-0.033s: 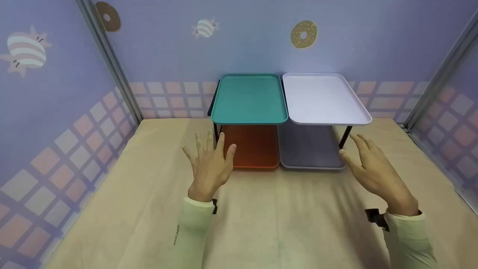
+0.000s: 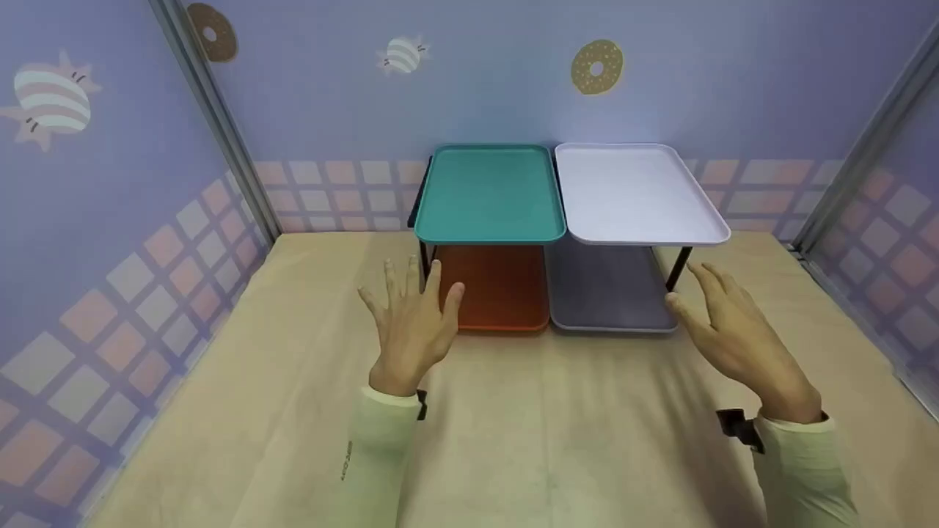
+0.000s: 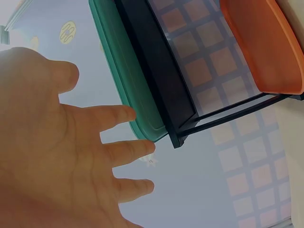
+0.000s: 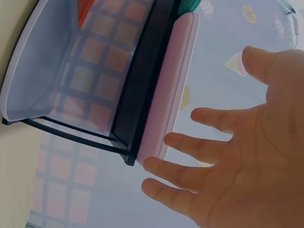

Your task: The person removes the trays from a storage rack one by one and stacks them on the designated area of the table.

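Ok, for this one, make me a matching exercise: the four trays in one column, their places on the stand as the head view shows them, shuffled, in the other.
1. teal tray
2. pale tray
3. orange tray
4. grey tray

A. lower level, right
B. upper level, left
C. lower level, left
D. upper level, right

Pairs: 1-B, 2-D, 3-C, 4-A

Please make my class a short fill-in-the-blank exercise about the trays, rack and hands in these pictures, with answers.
1. The teal tray sits above the ____ tray.
2. In the head view, the white tray is to the ____ of the teal one.
3. The rack is coloured ____.
4. The left hand and right hand hold ____.

Missing words: orange; right; black; nothing.
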